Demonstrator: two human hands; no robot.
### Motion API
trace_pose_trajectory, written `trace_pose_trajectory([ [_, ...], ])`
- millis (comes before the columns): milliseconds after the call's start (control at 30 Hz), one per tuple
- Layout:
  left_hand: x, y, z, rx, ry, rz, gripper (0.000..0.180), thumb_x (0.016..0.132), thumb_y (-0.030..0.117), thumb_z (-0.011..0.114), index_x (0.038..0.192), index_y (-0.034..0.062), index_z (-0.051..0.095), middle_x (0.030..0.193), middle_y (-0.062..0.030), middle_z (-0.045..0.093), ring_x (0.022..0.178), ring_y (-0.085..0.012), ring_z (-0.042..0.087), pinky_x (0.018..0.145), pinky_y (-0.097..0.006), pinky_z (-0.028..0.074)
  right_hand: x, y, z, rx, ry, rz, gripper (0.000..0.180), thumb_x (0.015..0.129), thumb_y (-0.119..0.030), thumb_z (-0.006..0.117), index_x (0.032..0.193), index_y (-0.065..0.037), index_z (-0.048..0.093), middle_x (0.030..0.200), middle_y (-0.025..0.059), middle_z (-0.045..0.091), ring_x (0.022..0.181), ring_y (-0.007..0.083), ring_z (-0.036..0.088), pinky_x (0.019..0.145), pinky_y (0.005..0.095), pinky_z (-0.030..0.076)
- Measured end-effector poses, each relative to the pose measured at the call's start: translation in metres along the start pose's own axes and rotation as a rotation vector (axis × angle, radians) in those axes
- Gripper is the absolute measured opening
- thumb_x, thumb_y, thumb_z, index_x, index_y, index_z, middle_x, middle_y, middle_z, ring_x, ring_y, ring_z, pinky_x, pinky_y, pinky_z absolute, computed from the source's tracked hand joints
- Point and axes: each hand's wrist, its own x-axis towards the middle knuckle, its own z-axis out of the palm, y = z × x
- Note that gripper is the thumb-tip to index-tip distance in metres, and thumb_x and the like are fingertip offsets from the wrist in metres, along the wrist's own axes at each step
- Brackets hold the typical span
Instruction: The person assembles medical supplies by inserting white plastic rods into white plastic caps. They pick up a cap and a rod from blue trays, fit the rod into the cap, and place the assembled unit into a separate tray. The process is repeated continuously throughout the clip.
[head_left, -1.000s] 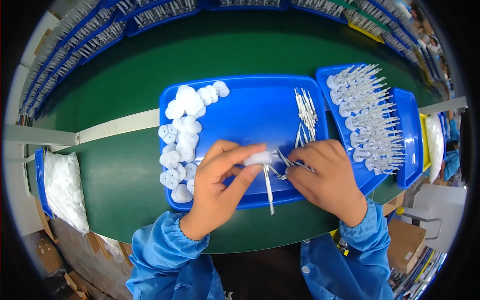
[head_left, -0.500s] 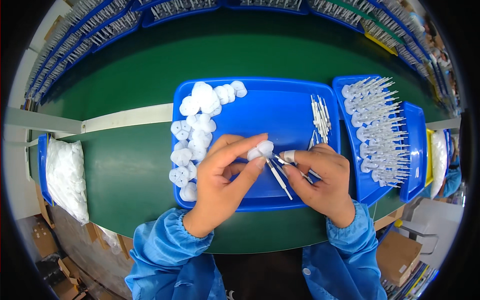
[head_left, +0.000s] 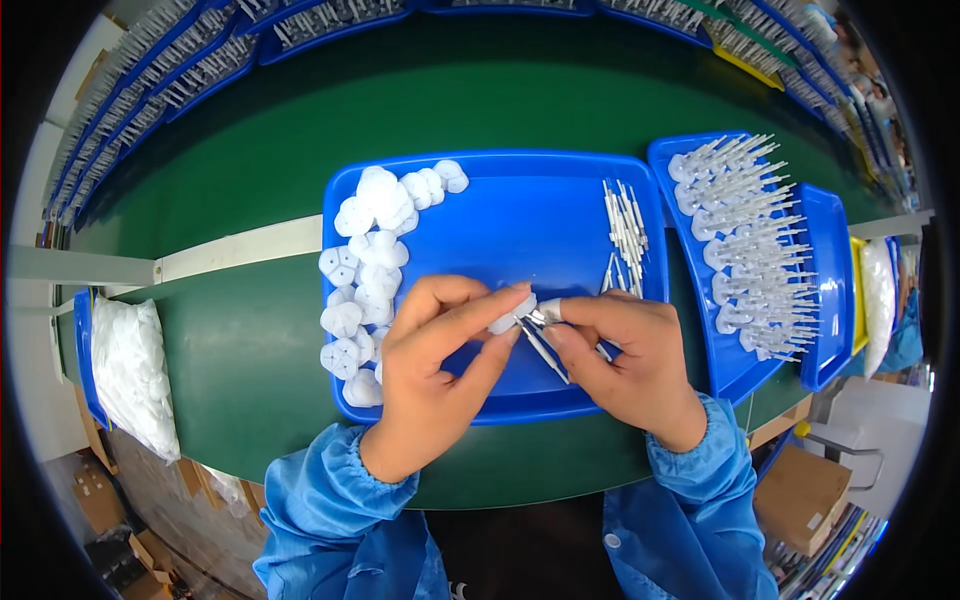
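Over the front of a blue tray [head_left: 500, 158], my left hand [head_left: 430, 365] pinches a white lobed plastic disc [head_left: 511, 317] between thumb and fingers. A thin white rod with a metal end [head_left: 543, 352] sticks out of the disc toward me. My right hand [head_left: 635, 360], with a white wrap on one finger, is closed on another slim rod [head_left: 536, 318] whose tip meets the disc's edge. Part of a further rod [head_left: 603, 352] shows under the right palm. Loose lobed discs [head_left: 375, 250] lie along the tray's left side, and loose rods [head_left: 625, 225] at its right.
Right of the tray, a second blue tray [head_left: 735, 378] holds rows of discs with rods attached [head_left: 745, 245]. More filled blue trays [head_left: 340, 30] line the far edge of the green table [head_left: 240, 350]. A bag of white pieces [head_left: 130, 375] stands at left.
Both hands have drawn closer together, and the right hand's rod now touches the disc. The disc has tilted. The whole view has shifted slightly.
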Motion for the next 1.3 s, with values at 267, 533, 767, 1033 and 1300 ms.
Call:
trace_pose_trajectory([
  [267,0.005,0.002,0.002,0.245,-0.019,0.135,0.050,0.086,-0.013,0.076,0.133,0.0043,0.079,0.112,-0.0134,0.083,0.096,-0.0236,0.075,0.081,-0.034,0.058,0.002,0.002,0.000,-0.193,-0.044,-0.084,0.009,0.091,-0.014,0.087,0.095,-0.009,0.081,0.069,0.0052,0.071,0.056,0.0196,0.066,0.059,0.0334,0.048],
  [533,0.000,0.007,0.006,0.474,0.004,0.223,0.042,0.084,-0.007,0.082,0.125,-0.0009,0.080,0.095,-0.0139,0.082,0.077,-0.0270,0.075,0.069,-0.036,0.060,0.004,0.012,0.008,-0.242,0.031,-0.160,0.011,0.091,-0.017,0.087,0.091,-0.009,0.080,0.070,0.0054,0.073,0.059,0.0234,0.070,0.057,0.0359,0.049],
  [767,-0.001,0.012,0.008,0.554,-0.001,0.239,0.040,0.084,-0.007,0.083,0.124,-0.0024,0.080,0.094,-0.0149,0.082,0.074,-0.0260,0.074,0.067,-0.035,0.059,0.001,0.014,0.012,-0.366,0.058,-0.296,0.014,0.089,-0.017,0.087,0.092,-0.007,0.078,0.068,0.0058,0.072,0.058,0.0262,0.069,0.057,0.0372,0.051],
  [1033,0.000,0.014,0.004,0.427,-0.056,0.130,0.044,0.085,-0.001,0.087,0.128,-0.0016,0.078,0.097,-0.0153,0.080,0.080,-0.0285,0.075,0.071,-0.037,0.060,0.002,0.015,0.003,-0.295,0.012,-0.267,0.013,0.088,-0.016,0.088,0.094,-0.009,0.079,0.071,0.0061,0.074,0.058,0.0272,0.068,0.058,0.0371,0.052],
  [1300,0.004,0.010,-0.001,0.217,-0.070,0.051,0.052,0.080,-0.002,0.090,0.130,0.0040,0.077,0.121,-0.0145,0.072,0.105,-0.0244,0.071,0.086,-0.034,0.059,0.007,0.018,-0.005,-0.052,0.020,-0.218,0.029,0.087,-0.008,0.089,0.113,-0.005,0.077,0.093,0.0081,0.079,0.082,0.0210,0.076,0.073,0.0338,0.057],
])
